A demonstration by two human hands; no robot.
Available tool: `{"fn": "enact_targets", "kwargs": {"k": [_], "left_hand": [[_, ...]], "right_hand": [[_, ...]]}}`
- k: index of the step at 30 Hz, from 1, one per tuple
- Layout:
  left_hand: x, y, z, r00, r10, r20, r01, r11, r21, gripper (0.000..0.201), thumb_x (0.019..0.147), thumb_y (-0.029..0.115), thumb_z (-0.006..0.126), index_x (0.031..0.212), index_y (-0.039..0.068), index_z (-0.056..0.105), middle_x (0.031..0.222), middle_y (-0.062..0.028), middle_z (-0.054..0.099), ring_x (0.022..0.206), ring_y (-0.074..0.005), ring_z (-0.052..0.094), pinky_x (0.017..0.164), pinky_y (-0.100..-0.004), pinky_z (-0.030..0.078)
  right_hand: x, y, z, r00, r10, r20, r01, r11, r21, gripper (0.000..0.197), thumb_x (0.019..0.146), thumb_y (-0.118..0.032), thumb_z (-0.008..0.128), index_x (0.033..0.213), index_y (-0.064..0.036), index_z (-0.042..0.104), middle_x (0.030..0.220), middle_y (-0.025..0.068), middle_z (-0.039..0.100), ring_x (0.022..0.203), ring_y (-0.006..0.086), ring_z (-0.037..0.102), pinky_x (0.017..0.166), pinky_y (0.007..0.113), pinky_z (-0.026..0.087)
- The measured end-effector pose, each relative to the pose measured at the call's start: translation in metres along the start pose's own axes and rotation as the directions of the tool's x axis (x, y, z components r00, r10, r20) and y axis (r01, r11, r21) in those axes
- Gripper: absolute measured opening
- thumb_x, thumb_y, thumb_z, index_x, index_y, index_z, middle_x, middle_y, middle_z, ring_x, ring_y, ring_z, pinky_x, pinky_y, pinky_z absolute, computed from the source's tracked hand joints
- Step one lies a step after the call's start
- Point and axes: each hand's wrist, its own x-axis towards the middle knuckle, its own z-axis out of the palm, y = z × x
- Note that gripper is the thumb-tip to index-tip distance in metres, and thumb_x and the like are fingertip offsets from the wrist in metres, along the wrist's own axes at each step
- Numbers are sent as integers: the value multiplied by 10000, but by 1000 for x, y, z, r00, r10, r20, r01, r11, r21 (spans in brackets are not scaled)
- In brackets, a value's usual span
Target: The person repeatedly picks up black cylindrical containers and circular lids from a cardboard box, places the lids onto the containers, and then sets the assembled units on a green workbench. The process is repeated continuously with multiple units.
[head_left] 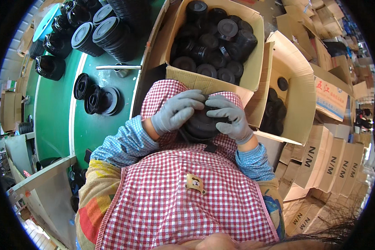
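Over my lap, I hold a black round plastic part (201,126) with a flat, lid-like face. My gloved left hand (176,111) curls its fingers over the part's upper left edge. From the other side my gloved right hand (232,117) grips the rim, fingers bent and thumb low. The gloves hide much of the part's far edge. Just beyond my hands stands an open cardboard box (200,78) filled with black round plastic pieces (227,28).
A second carton (298,68) at the right holds more black pieces. On the green table (89,133) at the left are loose black rings and discs (111,100), a metal bar (117,67), stacked black lids (109,32) and glossy black vessels (50,67). Folded cartons (325,160) stand far right.
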Motion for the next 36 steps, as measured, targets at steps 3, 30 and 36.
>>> {"fn": "enact_targets", "kwargs": {"k": [3, 30, 36], "left_hand": [[-1, -8, 17, 981, -53, -186, 56, 998, 7, 275, 1024, 188, 517, 1082, -17, 691, 1211, -178, 657, 1182, -327, 612, 1039, -411, 471], [42, -32, 1, 994, 107, -31, -103, 988, 117, 213, 1008, 122, 542, 1083, -12, 690, 1145, -192, 674, 1112, -354, 644, 1006, -414, 519], [34, -16, 3, 1000, 9, -25, -7, 997, 73, 223, 997, 123, 547, 1073, -26, 694, 1142, -200, 675, 1116, -365, 644, 992, -424, 523]], "right_hand": [[-7, 15, 29, 972, 49, -229, -55, 998, -19, 384, 912, -353, 719, 1119, -30, 747, 1313, 171, 644, 1270, 327, 578, 1129, 460, 385], [25, 23, -12, 984, 86, -153, -85, 996, 12, 145, 891, -110, 679, 932, 3, 759, 1160, 146, 701, 1222, 334, 601, 1088, 445, 441], [19, 27, -12, 989, 123, -85, -118, 991, 60, 177, 917, -84, 632, 1021, -25, 762, 1178, 138, 695, 1287, 335, 560, 1139, 442, 396]]}}
